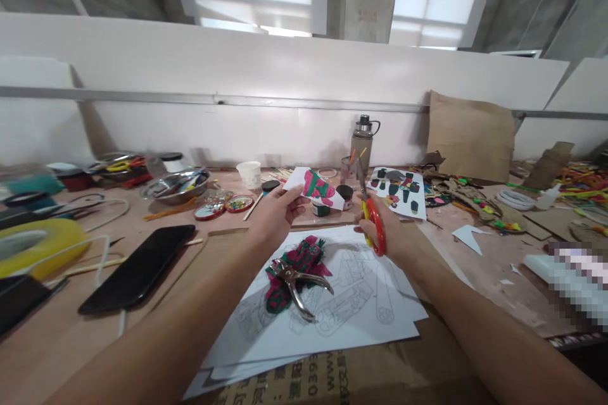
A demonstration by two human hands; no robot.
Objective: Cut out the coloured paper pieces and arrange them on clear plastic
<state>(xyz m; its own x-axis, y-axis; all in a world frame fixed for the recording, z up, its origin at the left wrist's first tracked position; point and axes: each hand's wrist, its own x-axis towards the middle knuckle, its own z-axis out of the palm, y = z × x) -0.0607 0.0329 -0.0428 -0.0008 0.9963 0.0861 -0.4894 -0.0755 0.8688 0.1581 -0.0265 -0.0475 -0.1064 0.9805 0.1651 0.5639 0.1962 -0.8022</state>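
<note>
My left hand (274,215) holds up a white paper piece (316,190) coloured pink and green, above the table. My right hand (384,228) grips red-and-yellow-handled scissors (373,218), blades pointing up just right of the paper piece. Below the hands lie white sheets with line drawings (351,304). On them rest several pink-and-green cut-outs (297,269) and a metal hole punch (299,281).
A black phone (140,266) lies to the left, with a yellow tape roll (38,247) beyond it. A metal bowl (175,185), paper cup (249,174), small paint jars (344,196), a water bottle (363,142) and another sheet of coloured shapes (401,193) stand further back. Craft scraps cover the right side.
</note>
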